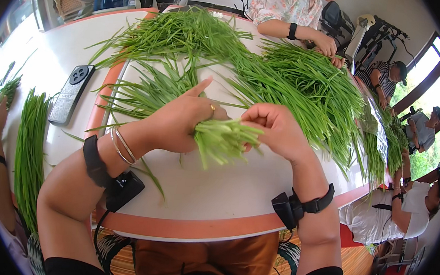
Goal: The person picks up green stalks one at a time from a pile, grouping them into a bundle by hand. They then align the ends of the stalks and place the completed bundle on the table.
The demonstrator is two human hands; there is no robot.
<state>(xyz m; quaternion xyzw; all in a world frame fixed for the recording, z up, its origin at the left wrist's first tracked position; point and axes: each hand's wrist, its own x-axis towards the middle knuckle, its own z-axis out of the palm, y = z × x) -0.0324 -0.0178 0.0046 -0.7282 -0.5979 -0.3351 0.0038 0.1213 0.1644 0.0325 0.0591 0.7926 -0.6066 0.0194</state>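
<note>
My left hand (182,121), with a ring and bangles, is closed around a bunch of long green leafy stalks (226,136), its index finger pointing away from me. The pale cut ends face right, and the leaves fan out to the left over the table. At those ends is my right hand (276,130), its thumb and fingers pinching at a stalk; the fingertips are partly hidden. Beyond both hands lies a large heap of the same stalks (305,86), spreading across the white table (199,198).
A phone (71,94) lies on the left, beside a neat pile of stalks (30,153). A person (291,15) across the table handles stalks. Others work along the right side, and another person's hand (0,114) is at far left.
</note>
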